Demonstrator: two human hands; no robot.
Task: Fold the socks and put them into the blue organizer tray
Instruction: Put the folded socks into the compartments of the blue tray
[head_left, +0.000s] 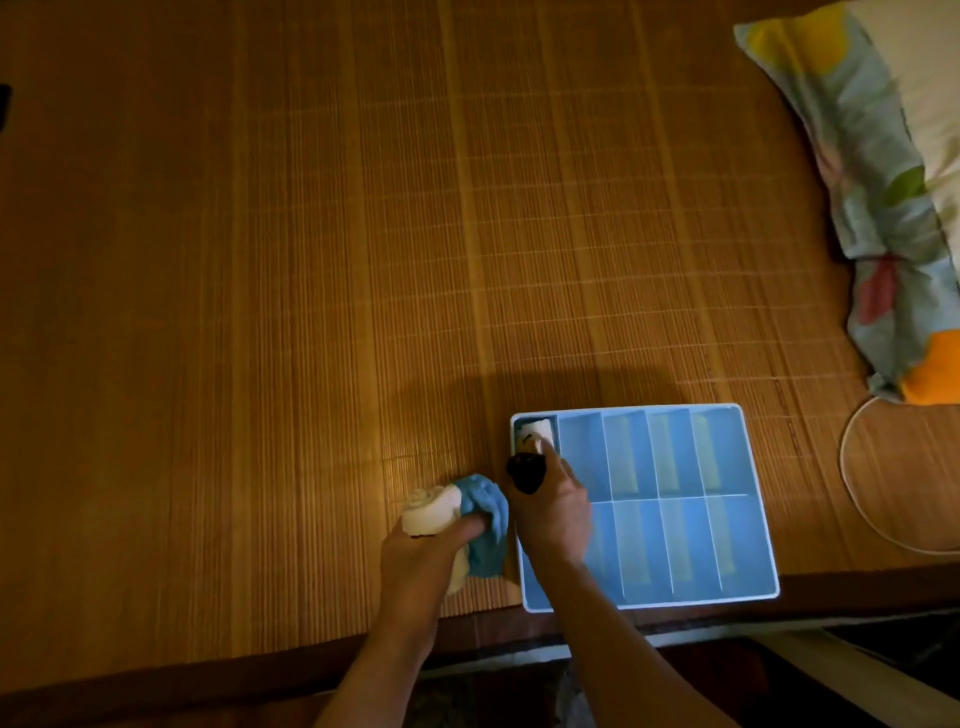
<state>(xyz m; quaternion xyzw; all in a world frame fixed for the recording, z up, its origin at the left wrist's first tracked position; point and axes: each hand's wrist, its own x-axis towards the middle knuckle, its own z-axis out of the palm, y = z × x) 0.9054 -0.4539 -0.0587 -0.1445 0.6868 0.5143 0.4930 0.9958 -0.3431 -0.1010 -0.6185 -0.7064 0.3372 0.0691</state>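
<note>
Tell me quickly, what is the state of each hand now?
Left hand: closed, holding a white and blue sock bundle.
Right hand: closed on a black sock, forefinger touching the white sock in the tray.

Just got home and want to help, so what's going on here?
A person is sorting rolled socks into a blue tray that sits on a bamboo mat. The right hand grips a black sock while one of its fingers presses a white sock into the tray's far-left compartment. The left hand holds a cream sock and a blue sock just left of the tray. The other compartments that show hold no socks.
</note>
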